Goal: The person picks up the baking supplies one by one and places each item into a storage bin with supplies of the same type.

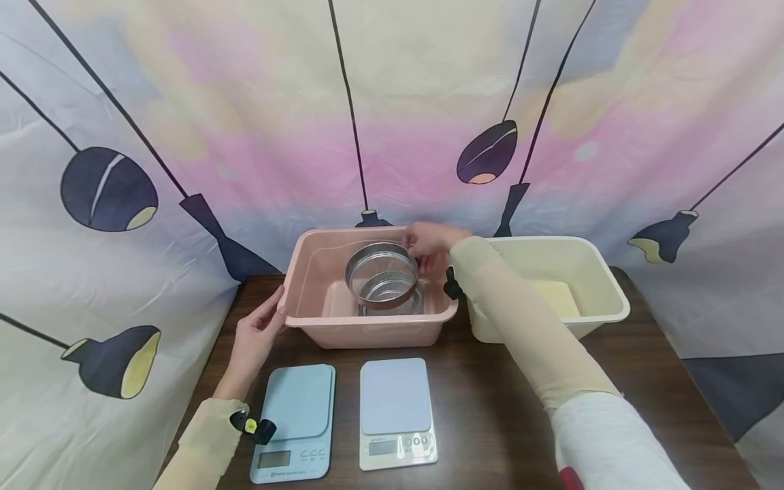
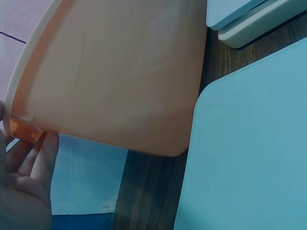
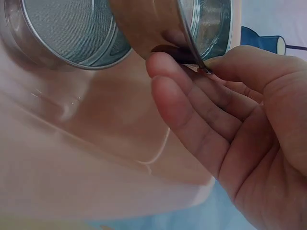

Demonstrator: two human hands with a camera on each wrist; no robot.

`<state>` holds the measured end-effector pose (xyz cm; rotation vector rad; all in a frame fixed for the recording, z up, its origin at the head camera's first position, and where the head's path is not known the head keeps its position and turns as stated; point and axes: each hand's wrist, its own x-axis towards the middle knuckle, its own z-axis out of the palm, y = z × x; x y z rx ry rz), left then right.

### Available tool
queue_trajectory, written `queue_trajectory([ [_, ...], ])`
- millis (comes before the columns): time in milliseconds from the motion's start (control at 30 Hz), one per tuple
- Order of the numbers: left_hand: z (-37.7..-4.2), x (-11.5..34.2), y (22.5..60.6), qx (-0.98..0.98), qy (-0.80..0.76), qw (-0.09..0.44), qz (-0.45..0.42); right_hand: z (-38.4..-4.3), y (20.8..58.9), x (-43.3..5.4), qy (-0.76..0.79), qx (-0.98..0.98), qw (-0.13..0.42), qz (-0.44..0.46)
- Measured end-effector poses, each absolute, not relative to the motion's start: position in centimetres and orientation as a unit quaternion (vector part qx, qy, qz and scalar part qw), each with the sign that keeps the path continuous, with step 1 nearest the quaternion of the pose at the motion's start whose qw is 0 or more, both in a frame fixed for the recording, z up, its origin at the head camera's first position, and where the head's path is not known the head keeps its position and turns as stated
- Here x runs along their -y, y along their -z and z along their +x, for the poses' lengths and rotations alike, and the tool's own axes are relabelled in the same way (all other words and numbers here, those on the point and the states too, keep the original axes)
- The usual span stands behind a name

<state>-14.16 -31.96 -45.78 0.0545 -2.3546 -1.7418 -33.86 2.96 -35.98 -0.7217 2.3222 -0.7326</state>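
While our right hand (image 1: 429, 243) pinches the rim of the upper metal sieve (image 1: 381, 273), tilting it up off a second sieve (image 1: 392, 301) that lies just below it on the floor of the pink plastic basin (image 1: 312, 323), our left hand (image 1: 257, 333) rests with straight fingers against the basin's left wall. Toward us from that left hand lie a blue kitchen scale (image 1: 295, 422) and a white kitchen scale (image 1: 397, 412) on the dark wooden table (image 1: 490, 422). Just right of our gripping arm stands a cream plastic basin (image 1: 603, 299).

Soft, even, bright light with faint shadows fills all views; the head view bows outward at its edges, while both wrist views are close, slightly blurred and washed out.
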Motion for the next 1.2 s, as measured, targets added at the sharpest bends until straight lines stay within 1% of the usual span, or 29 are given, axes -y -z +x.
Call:
queue_trajectory([
  [200, -14.1, 31.8, 45.7, 0.799, 0.592, 0.110, 0.017, -33.6, 36.7, -2.6, 0.237, -0.889, 0.296, -0.255],
  [600, -14.1, 31.7, 45.6, 0.800, 0.591, 0.101, 0.016, -33.3, 37.6, -2.4, 0.226, -0.881, 0.323, -0.263],
  [833, -14.0, 31.6, 45.7, 0.802, 0.589, 0.099, 0.020, -33.5, 38.2, -2.1, 0.217, -0.882, 0.345, -0.236],
  [1200, -14.1, 31.9, 45.6, 0.802, 0.588, 0.104, 0.021, -32.9, 37.3, -1.9, 0.207, -0.884, 0.356, -0.223],
])
